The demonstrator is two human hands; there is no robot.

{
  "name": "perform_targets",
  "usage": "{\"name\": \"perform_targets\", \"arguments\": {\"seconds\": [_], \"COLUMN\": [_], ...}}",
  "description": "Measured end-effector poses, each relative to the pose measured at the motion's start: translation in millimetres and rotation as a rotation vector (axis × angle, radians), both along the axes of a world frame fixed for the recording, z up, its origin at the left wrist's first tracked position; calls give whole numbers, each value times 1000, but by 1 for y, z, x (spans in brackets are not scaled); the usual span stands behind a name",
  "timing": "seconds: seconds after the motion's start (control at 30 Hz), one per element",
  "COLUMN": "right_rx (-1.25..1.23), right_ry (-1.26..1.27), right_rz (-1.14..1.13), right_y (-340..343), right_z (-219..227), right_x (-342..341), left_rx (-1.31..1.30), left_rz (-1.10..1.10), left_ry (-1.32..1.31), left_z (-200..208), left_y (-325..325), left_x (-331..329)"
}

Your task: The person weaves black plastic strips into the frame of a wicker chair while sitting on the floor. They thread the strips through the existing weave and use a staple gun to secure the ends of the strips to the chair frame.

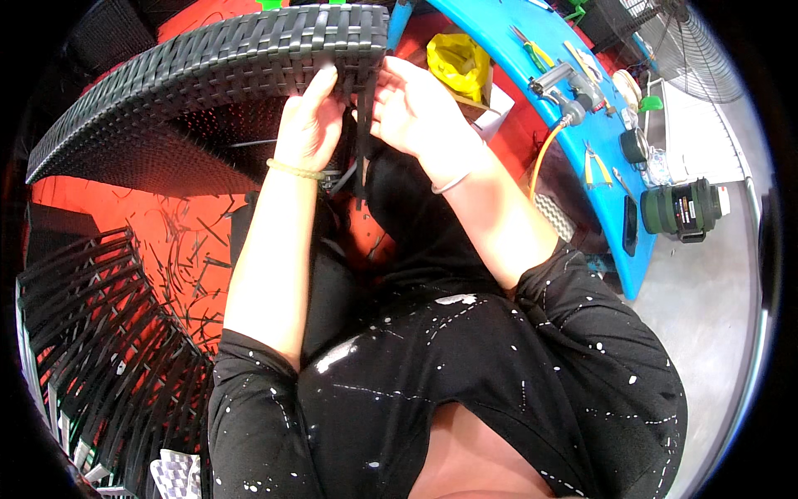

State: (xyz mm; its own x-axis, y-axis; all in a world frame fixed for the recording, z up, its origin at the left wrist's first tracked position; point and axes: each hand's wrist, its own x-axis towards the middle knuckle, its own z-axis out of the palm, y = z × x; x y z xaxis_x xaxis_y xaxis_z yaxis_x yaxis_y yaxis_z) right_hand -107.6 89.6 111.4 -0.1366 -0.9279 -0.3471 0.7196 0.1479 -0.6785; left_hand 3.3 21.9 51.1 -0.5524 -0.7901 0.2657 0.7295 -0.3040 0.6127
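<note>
Red floor (187,237) beneath black wicker (208,60); its strips (364,158) hang toward the person, between left hand (311,129) and nearer right hand (413,110). Right fingers curl, left's partly hidden; grips unclear.

Bright light washes the bare left forearm (268,258) nearly white and glints along the glossy black woven-strip panel (241,51), whose recessed side sinks into shadow. Fisheye distortion bows the long, smooth blue tabletop (608,214), and black vignetting rings the softer outer edges.
</note>
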Motion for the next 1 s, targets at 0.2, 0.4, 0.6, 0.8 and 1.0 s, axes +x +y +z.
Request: {"name": "perform_targets", "arguments": {"seconds": [0.2,0.4,0.6,0.8,1.0], "right_rx": [138,202,170,83,127], "right_ry": [-9,93,181,-9,83], "right_rz": [100,237,96,307,277], "right_y": [-10,-19,-1,-3,-10], "right_z": [-1,-5,14,5,6], "right_x": [1,-17,-1,-9,-15], "left_rx": [45,154,167,162,99], "left_rz": [-93,-148,214,407,515], "left_ry": [24,234,-102,-164,-254], "left_z": [-12,-6,9,7,2], "left_y": [-2,13,48,62,75], "left_x": [17,19,23,18,13]}}
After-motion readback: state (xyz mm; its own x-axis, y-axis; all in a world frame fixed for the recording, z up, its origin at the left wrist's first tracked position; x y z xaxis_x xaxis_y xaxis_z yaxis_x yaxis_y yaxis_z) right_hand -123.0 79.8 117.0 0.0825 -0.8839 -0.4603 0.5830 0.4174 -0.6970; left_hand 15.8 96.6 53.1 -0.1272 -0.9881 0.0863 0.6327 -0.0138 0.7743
